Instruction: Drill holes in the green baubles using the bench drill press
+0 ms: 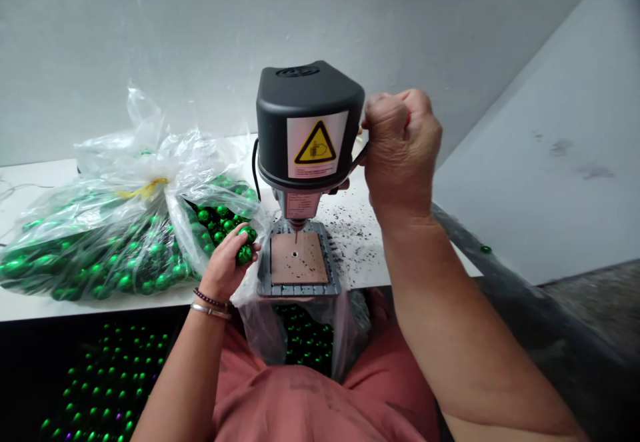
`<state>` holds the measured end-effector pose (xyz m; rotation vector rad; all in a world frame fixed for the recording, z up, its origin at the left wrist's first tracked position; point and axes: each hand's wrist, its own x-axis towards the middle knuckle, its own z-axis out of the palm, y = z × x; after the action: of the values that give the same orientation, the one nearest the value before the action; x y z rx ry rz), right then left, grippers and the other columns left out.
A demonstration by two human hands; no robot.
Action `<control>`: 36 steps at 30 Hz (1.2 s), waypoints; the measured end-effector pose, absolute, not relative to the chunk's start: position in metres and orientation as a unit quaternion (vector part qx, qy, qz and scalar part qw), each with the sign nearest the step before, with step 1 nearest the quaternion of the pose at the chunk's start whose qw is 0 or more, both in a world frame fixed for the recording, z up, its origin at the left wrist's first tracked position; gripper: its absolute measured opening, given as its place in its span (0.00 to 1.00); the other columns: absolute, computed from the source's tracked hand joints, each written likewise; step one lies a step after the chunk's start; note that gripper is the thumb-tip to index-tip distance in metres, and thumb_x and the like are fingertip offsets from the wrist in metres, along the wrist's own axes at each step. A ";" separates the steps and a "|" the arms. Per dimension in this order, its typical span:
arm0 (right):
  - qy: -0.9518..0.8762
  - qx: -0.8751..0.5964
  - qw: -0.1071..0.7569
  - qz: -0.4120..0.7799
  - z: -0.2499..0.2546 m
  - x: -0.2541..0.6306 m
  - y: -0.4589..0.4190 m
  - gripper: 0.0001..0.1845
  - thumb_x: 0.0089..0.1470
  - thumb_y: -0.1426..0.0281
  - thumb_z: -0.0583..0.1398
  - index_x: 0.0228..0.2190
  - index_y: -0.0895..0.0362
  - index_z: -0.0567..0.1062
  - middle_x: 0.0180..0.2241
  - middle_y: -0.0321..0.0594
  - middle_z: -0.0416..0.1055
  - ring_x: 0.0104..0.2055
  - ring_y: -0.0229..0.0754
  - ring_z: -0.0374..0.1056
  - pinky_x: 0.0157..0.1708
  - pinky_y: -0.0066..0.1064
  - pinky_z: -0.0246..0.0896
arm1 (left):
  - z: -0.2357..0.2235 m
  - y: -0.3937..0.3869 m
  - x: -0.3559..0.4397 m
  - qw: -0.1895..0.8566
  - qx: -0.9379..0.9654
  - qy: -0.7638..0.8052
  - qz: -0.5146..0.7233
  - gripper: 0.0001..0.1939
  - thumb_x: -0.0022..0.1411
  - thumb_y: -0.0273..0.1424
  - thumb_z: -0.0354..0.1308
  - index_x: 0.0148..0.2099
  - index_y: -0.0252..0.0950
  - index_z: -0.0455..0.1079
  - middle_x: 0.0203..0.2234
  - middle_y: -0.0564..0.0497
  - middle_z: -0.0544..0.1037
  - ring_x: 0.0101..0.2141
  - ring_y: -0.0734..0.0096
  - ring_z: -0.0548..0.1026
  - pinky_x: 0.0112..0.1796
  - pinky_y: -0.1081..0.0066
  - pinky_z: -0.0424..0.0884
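Observation:
A small bench drill press (309,129) with a black hood and a yellow warning sticker stands on the white table (60,305). Its brown base plate (299,259) has a hole under the bit. My right hand (400,145) is closed around the feed lever at the drill's right side. My left hand (229,262) is closed on shiny green beads (245,253) just left of the base plate, at the mouth of a clear plastic bag of green beads (120,242).
Another clear bag with green beads (305,342) hangs below the table's front edge over my lap. More green beads (105,389) lie in a dark bin at the lower left. Black drilling debris (350,225) speckles the table right of the drill. A lone bead (485,249) sits at right.

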<state>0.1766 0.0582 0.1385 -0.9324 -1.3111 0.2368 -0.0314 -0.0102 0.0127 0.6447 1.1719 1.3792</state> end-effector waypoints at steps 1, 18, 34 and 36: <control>-0.579 -0.423 0.689 0.108 0.139 0.176 0.058 0.20 0.52 0.54 0.48 0.23 0.57 0.58 0.23 0.30 0.53 0.24 0.26 0.52 0.27 0.25 0.56 | 0.017 -0.012 -0.029 0.613 0.241 0.461 0.595 0.18 0.52 0.30 0.58 0.47 0.35 0.66 0.30 0.51 0.72 0.28 0.74 0.73 0.24 0.77 0.66; -0.570 -0.426 0.692 0.119 0.144 0.178 0.048 0.17 0.53 0.57 0.51 0.22 0.56 0.56 0.20 0.30 0.52 0.24 0.29 0.51 0.29 0.27 0.51 | 0.027 -0.021 -0.005 0.742 0.134 0.412 0.512 0.14 0.56 0.30 0.52 0.45 0.31 0.67 0.29 0.46 0.73 0.26 0.76 0.73 0.19 0.81 0.66; -0.576 -0.456 0.669 0.115 0.146 0.180 0.044 0.18 0.53 0.56 0.49 0.21 0.55 0.54 0.20 0.30 0.50 0.23 0.28 0.51 0.30 0.26 0.53 | 0.018 -0.023 0.002 0.657 0.264 0.514 0.485 0.12 0.46 0.26 0.61 0.35 0.32 0.67 0.28 0.50 0.73 0.29 0.72 0.75 0.22 0.80 0.67; -0.583 -0.456 0.662 0.116 0.149 0.181 0.049 0.18 0.53 0.56 0.49 0.20 0.55 0.53 0.19 0.30 0.50 0.23 0.30 0.49 0.29 0.27 0.52 | 0.014 -0.020 0.002 0.603 0.351 0.541 0.469 0.16 0.45 0.30 0.64 0.38 0.33 0.68 0.26 0.53 0.73 0.25 0.76 0.73 0.21 0.79 0.65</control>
<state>0.1808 0.0492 0.1489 -1.0298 -1.3189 0.2611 0.0017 -0.0201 0.0138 0.8131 1.2528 1.0866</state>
